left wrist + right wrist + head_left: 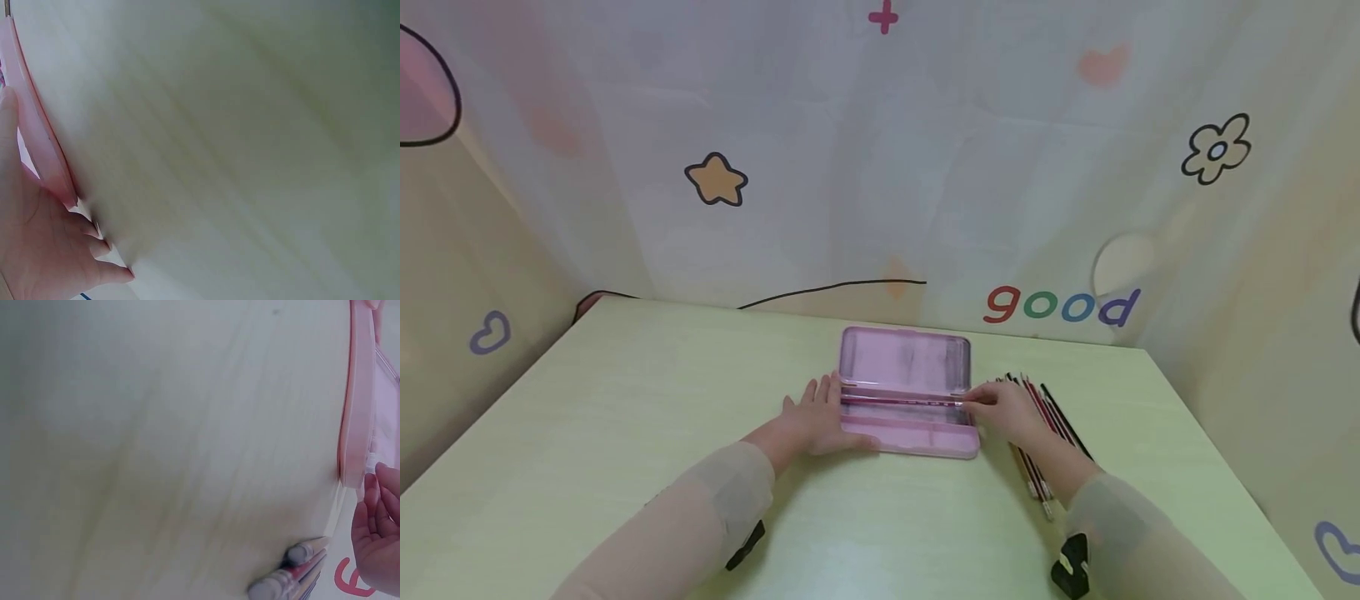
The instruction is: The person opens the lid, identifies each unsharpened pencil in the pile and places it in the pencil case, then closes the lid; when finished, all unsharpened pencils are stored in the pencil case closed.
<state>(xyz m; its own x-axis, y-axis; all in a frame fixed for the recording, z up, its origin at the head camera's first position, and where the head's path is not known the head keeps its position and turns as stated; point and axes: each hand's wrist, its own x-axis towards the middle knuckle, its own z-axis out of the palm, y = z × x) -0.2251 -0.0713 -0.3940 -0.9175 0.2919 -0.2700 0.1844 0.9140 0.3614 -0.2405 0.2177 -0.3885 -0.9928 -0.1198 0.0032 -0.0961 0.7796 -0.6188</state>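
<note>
A pink pencil case (pixel 917 439) lies with its lid raised near the back middle of the table. Across its inside runs a dark red pencil (pixel 895 401). My right hand (pixel 1006 410) pinches the pencil's right end between thumb and fingertips; in the right wrist view that hand (pixel 380 531) is beside the case's corner. My left hand (pixel 822 421) rests against the case's left side, its fingers extended and its thumb along the front edge. In the left wrist view, the left hand (pixel 47 244) touches the case wall (pixel 40 125).
Several pencils (pixel 1037 483) lie in a loose bundle on the table, right of the case and partly under my right forearm. A printed curtain (pixel 820 208) hangs behind the table (pixel 625 400) and at its sides.
</note>
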